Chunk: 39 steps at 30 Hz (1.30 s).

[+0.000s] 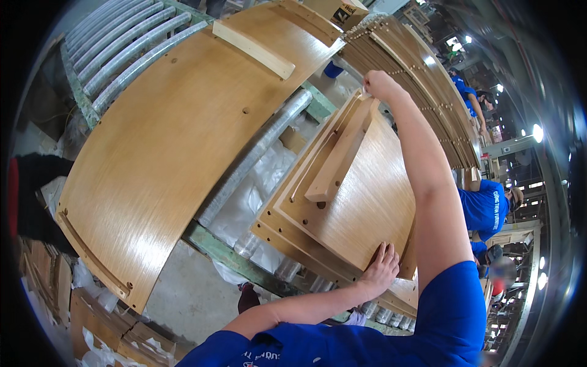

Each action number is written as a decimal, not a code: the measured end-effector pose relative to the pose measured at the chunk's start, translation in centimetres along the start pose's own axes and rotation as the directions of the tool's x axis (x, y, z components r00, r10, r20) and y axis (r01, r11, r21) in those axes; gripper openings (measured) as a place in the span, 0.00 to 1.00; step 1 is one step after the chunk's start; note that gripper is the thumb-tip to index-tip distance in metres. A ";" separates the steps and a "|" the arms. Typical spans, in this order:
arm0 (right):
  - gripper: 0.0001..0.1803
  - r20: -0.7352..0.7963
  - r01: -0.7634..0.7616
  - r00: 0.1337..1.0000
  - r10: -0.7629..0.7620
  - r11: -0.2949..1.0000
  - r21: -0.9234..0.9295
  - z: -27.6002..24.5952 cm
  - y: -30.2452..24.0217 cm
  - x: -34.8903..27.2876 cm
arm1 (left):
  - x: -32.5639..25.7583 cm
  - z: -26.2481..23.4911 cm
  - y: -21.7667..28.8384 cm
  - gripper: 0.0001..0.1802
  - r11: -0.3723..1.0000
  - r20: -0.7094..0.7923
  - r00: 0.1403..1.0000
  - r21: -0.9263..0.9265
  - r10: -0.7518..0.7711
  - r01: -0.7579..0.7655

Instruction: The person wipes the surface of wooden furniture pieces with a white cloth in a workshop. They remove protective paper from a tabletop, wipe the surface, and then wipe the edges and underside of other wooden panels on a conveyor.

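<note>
A stack of varnished wooden panels [373, 177] lies in front of me on a roller conveyor. The top panel carries a long wooden rail [344, 153] along its left side, and holes are drilled near its edges. My left hand [383, 268] rests on the near edge of this panel, fingers extended over the surface. At the far end of the rail, my right hand [380, 84] is closed, fingertips pinched together by the panel's corner. A bit of something whitish shows under those fingertips, too small to name.
To the left lies a large curved wooden panel [153, 159] with a loose pale wood strip [254, 49] across it. Metal rollers [134, 55] stand behind. Many stacked panels [416, 92] rise at the right, a blue cup-like container [333, 70] nearby. Co-workers in blue shirts [486, 207] are farther right.
</note>
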State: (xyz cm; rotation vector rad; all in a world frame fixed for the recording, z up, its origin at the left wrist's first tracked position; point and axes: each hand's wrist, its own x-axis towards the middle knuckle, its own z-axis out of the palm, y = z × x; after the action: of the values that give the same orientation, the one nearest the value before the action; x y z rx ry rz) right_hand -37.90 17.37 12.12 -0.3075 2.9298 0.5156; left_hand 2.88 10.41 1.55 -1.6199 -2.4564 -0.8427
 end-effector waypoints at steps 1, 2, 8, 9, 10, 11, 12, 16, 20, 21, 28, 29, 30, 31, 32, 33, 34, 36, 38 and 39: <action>0.10 -0.085 0.064 0.995 -0.057 0.995 0.081 -0.5 -0.8 -0.4 | 0.0 0.3 0.0 0.21 1.000 -0.020 1.000 -0.010 -0.010 0.010; 0.11 -0.169 0.124 0.981 -0.097 0.980 0.154 -1.0 -1.3 -1.2 | 0.1 0.5 0.2 0.21 1.000 -0.042 0.999 -0.025 -0.012 0.011; 0.12 -0.112 0.357 0.919 -0.378 0.679 0.641 -4.4 -10.8 -9.4 | 0.0 0.6 -1.6 0.21 0.997 -0.035 0.997 0.024 -0.066 0.067; 0.12 -0.160 0.399 0.890 -0.427 0.559 0.727 -4.1 -11.4 -11.4 | 0.0 0.7 -1.4 0.21 0.998 -0.043 0.997 0.022 -0.058 0.059; 0.12 -0.071 0.299 0.908 -0.414 0.519 0.801 -4.3 -12.2 -13.2 | 0.0 0.7 -1.4 0.21 0.998 -0.040 0.997 0.024 -0.059 0.060; 0.12 0.012 0.218 0.919 -0.394 0.532 0.818 -4.4 -12.5 -14.9 | 0.0 0.6 -1.0 0.21 0.999 -0.038 0.998 0.017 -0.045 0.045; 0.12 0.090 0.139 0.922 -0.378 0.539 0.831 -4.5 -12.8 -16.0 | -0.1 0.5 -0.8 0.22 0.999 -0.034 0.999 0.014 -0.034 0.035; 0.11 0.063 0.230 0.897 -0.437 0.584 0.778 -5.0 -13.6 -17.3 | 0.0 0.3 -0.8 0.22 1.000 -0.015 1.000 0.015 -0.022 0.022; 0.09 -0.039 0.403 0.864 -0.502 0.641 0.653 -5.0 -14.0 -17.0 | -0.1 0.1 -0.9 0.22 1.000 0.000 1.000 0.016 -0.019 0.019; 0.09 -0.061 0.443 0.850 -0.522 0.650 0.617 -5.0 -14.1 -16.8 | -0.1 0.1 -0.9 0.22 1.000 0.002 1.000 0.018 -0.019 0.019; 0.08 0.026 0.365 0.901 -0.433 0.790 0.493 -5.6 -11.9 -14.3 | -0.2 0.0 -1.0 0.22 1.000 0.010 1.000 0.024 -0.020 0.019; 0.08 0.026 0.355 0.909 -0.415 0.808 0.471 -5.4 -11.2 -13.6 | -0.2 0.0 -1.1 0.22 0.999 0.007 1.000 0.024 -0.022 0.022; 0.08 0.024 0.344 0.918 -0.397 0.824 0.449 -5.2 -10.6 -12.7 | -0.3 0.0 -1.2 0.22 0.999 0.005 1.000 0.025 -0.024 0.024; 0.08 0.064 0.310 0.929 -0.365 0.860 0.405 -5.3 -10.0 -11.8 | -0.3 -0.1 -1.1 0.22 0.999 0.007 1.000 0.023 -0.023 0.022; 0.08 0.055 0.310 0.935 -0.351 0.880 0.361 -5.3 -9.5 -11.0 | -0.3 -0.1 -1.1 0.21 1.000 0.010 1.000 0.022 -0.022 0.022; 0.08 0.043 0.312 0.939 -0.342 0.896 0.315 -5.2 -8.9 -10.1 | -0.3 -0.2 -1.2 0.21 0.999 0.012 1.000 0.023 -0.025 0.025; 0.08 0.038 0.302 0.945 -0.324 0.914 0.269 -4.8 -8.0 -9.3 | -0.2 -0.1 -1.1 0.21 1.000 0.006 1.000 0.015 -0.019 0.018; 0.08 -0.007 0.312 0.947 -0.320 0.916 0.251 -4.0 -6.3 -7.8 | -0.2 0.0 -0.9 0.21 1.000 -0.006 1.000 0.005 -0.014 0.014; 0.07 -0.022 0.284 0.958 -0.287 0.932 0.224 -3.9 -5.2 -6.6 | -0.3 0.2 -0.9 0.21 1.000 -0.025 1.000 0.002 -0.013 0.013; 0.08 0.000 0.253 0.966 -0.259 0.944 0.210 -4.0 -5.1 -6.1 | -0.3 0.3 -1.0 0.20 1.000 -0.032 0.999 0.002 -0.019 0.019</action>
State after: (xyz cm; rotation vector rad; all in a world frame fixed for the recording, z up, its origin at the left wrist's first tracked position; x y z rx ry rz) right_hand -31.33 12.35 15.36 -0.6357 2.8240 0.1711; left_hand 2.22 10.06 0.77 -1.5726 -2.4534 -0.8613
